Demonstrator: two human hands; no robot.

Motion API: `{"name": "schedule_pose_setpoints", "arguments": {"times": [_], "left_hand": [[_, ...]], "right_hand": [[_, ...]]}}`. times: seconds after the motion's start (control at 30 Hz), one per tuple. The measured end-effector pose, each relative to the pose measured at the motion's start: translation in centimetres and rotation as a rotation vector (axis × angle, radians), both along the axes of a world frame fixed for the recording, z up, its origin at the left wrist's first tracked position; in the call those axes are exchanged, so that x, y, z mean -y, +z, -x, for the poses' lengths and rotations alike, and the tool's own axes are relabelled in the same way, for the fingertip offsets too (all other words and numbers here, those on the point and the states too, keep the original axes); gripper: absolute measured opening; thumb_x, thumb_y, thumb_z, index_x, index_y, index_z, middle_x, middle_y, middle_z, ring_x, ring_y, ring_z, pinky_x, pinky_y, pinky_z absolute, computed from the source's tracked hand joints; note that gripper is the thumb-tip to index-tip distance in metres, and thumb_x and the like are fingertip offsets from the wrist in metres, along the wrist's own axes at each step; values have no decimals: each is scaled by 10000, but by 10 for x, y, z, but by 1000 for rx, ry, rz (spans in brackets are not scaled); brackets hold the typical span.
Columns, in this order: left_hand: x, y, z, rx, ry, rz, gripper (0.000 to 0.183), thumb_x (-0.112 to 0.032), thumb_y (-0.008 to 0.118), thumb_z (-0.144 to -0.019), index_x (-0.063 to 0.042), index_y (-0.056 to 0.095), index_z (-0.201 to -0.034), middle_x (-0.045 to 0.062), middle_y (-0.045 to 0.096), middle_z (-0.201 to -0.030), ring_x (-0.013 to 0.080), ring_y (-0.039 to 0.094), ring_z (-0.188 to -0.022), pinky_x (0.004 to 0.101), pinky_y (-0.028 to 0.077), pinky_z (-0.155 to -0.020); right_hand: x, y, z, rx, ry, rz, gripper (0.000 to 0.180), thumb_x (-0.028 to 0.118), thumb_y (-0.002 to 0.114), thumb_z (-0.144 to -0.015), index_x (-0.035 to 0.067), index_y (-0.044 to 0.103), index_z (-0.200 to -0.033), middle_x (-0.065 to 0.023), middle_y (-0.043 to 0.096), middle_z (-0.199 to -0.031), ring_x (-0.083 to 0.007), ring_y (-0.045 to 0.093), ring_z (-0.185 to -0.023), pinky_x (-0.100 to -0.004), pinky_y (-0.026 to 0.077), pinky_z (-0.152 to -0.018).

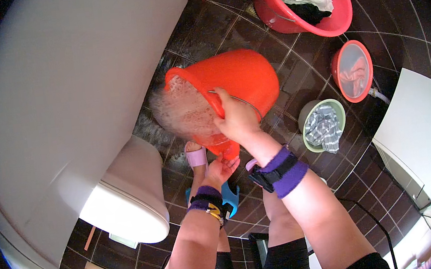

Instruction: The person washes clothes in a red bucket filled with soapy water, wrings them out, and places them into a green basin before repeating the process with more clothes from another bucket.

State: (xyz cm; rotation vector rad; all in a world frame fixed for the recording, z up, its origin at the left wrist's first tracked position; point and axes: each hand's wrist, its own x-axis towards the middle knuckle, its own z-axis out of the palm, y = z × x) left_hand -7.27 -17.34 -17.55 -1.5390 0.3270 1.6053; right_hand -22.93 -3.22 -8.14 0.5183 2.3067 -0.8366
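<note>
An orange-red plastic bucket (246, 70) is tipped on its side over the dark tiled floor, its mouth facing left. Foamy, bubbly water (185, 110) pours out of it towards the floor. My right hand (236, 117) grips the bucket's rim near the wire handle, its thumb at the inside edge. Below the mouth, my left hand (223, 169) is palm up with its fingers spread and slightly curled, at the lower lip of the bucket; whether it bears any weight cannot be told. Both wrists wear purple straps.
A pink-red tub (265, 11) of clothes stands at the upper right. Below it are a small red basin (335, 70) with pink cloth and a pale green basin (304, 117) with striped cloth. A toilet (141, 181) is at left; a blue plastic object (230, 200) lies between my legs.
</note>
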Motion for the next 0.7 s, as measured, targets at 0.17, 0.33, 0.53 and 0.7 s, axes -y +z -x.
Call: {"name": "schedule_pose_setpoints", "arguments": {"times": [0.17, 0.33, 0.53, 0.7], "left_hand": [[1, 2, 5, 0, 79, -19, 275, -247, 362, -912, -58, 491, -1066, 132, 570, -1053, 276, 520, -1022, 437, 388, -913], [-18, 3, -2, -91, 11, -100, 305, -249, 338, -923, -53, 476, -1111, 131, 553, -1083, 267, 522, -1012, 419, 396, -901], [-36, 5, -4, 176, 119, -64, 366, -252, 292, -917, -23, 466, -1143, 150, 527, -1134, 273, 517, -1031, 423, 393, -916], [-31, 3, -25, 63, 139, -102, 372, -220, 258, -910, -5, 514, -1073, 150, 568, -1055, 262, 556, -947, 406, 414, -892]], "right_hand": [[30, -28, 15, -17, 45, -58, 582, 132, 581, -666, 93, 365, -1205, -208, 595, -841, -347, 586, -794, -431, 465, -684], [31, -46, 17, 42, 69, -79, 591, 131, 586, -666, 87, 357, -1210, -210, 595, -842, -352, 585, -795, -426, 468, -692], [29, -61, 21, 139, 157, -74, 579, 157, 611, -686, 55, 349, -1192, -209, 592, -877, -339, 582, -835, -407, 464, -731], [41, -65, 29, 206, 218, -81, 560, 203, 624, -706, 48, 359, -1174, -200, 591, -904, -323, 583, -856, -393, 464, -751]]}}
